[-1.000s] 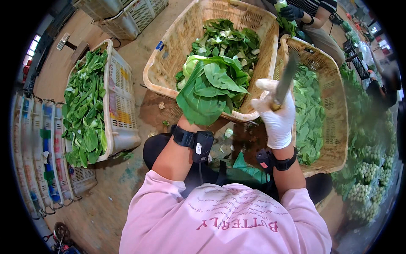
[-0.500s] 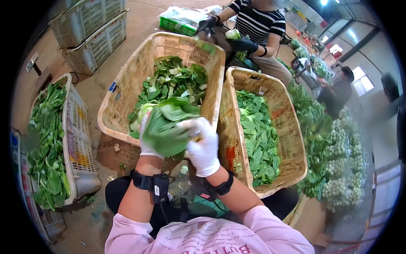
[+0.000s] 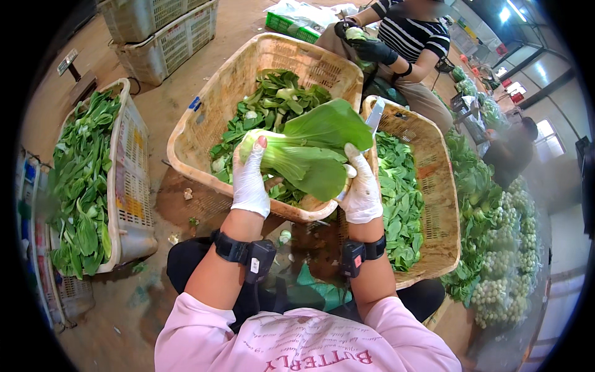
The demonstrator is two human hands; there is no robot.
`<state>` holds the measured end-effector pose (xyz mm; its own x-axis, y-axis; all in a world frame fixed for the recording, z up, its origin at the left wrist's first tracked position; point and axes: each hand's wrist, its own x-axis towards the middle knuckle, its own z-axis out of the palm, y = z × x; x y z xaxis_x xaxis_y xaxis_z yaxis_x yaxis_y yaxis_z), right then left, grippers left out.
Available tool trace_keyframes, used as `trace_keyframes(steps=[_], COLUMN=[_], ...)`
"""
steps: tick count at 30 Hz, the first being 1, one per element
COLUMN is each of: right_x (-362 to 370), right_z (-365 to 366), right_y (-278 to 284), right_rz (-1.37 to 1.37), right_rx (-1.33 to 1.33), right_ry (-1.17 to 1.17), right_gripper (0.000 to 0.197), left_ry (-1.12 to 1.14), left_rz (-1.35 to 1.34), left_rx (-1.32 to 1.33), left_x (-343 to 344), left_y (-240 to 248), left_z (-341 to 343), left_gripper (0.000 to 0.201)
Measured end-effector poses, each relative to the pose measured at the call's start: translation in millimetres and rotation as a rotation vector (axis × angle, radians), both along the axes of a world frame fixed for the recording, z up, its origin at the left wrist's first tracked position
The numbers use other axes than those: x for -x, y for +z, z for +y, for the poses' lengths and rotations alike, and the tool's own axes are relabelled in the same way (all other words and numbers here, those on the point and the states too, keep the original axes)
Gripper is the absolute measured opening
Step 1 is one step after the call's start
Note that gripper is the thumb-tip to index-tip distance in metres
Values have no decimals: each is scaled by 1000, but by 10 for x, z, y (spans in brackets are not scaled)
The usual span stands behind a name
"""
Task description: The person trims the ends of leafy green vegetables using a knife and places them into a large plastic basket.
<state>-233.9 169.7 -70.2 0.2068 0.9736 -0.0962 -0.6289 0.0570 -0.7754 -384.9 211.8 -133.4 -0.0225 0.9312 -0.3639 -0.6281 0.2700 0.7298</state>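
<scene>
My left hand (image 3: 250, 186), in a white glove with a fingertip showing, grips a bok choy (image 3: 300, 149) around its pale base. The plant lies sideways over the near part of the middle crate (image 3: 204, 133), its broad leaves pointing right. My right hand (image 3: 361, 195), gloved too, holds a knife (image 3: 375, 116) whose blade sticks up past the leaves; its handle is mostly hidden by the fingers. The right fingertips touch the leaf edges. Below the bok choy, loose leaves and trimmings (image 3: 279, 99) fill the bottom of the crate.
A second crate (image 3: 441, 192) of green leaves stands close on the right, and a full crate (image 3: 131, 186) on the left. Opposite, a person in black gloves (image 3: 378, 51) handles another vegetable. Stacked crates (image 3: 176, 46) rise at the back left; bagged greens (image 3: 505, 260) line the right.
The bok choy, blurred and leaf-forward before, is now turned sideways with its base in my left hand. My hands have moved apart; the knife blade now shows. The view has shifted slightly.
</scene>
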Motion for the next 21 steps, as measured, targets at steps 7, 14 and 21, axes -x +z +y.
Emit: trace_keyframes(steps=[7,14,21], right_x=[-746,-401,271], right_z=[-40,16,185], right_y=[-268,-377,-246], right_rz=[506,-392,-794], right_rx=[-281,-59,-220], right_ry=[213,-367,156], right_gripper=[17,24,28], left_ry=[191,295,293], left_rz=[-29,153,540], left_rx=[-46,-200,-529], left_x=[335,124,-37], left_y=[-206,-93,-224], left_z=[212,89,64], left_gripper=[68,69,76])
